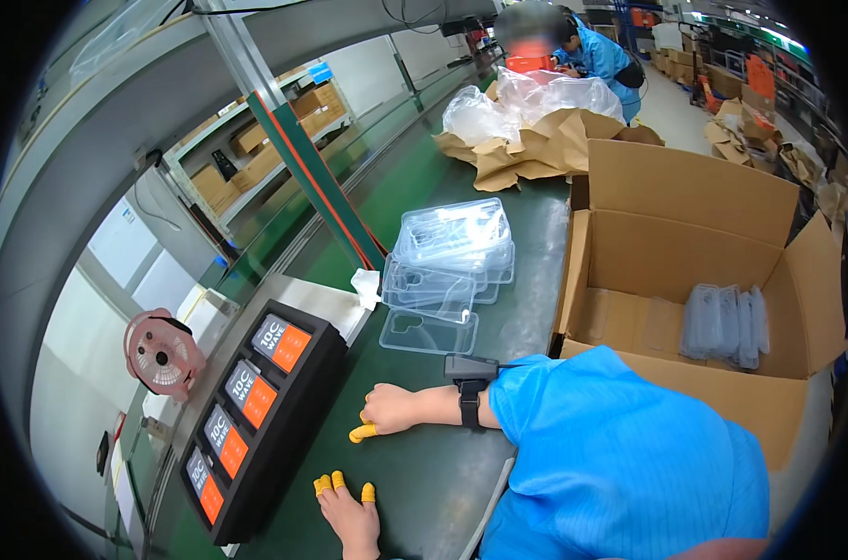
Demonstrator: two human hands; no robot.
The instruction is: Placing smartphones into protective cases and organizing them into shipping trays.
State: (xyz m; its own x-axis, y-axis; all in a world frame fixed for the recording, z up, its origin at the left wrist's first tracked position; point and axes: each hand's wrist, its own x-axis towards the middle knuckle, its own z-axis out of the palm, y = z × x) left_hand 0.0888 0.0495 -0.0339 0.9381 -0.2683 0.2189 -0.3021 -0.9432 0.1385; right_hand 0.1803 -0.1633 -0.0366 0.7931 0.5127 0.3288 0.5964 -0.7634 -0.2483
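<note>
My left hand [352,523] is over the green work surface [433,467], its fingers apart and nothing in them. Yellow finger cots cover several of its fingertips. Farther off, my right hand [389,411] has its fingers curled in and its yellow-capped thumb stuck out; nothing shows in it. A black device [471,369] is strapped round my right wrist. Left of both hands stands a black tilted rack [326,364] with several orange-and-grey packs [247,392] in a row. Beyond my right hand lies a loose pile of clear plastic phone cases [452,247], one flat [429,331] at its near end.
An open cardboard box [695,196] stands right of the surface, with clear cases [722,327] inside. Crumpled brown paper [517,159] and clear plastic bags [536,98] lie beyond. A green post [307,168] and a pink fan [161,355] are at left. A person in blue [601,61] works far off.
</note>
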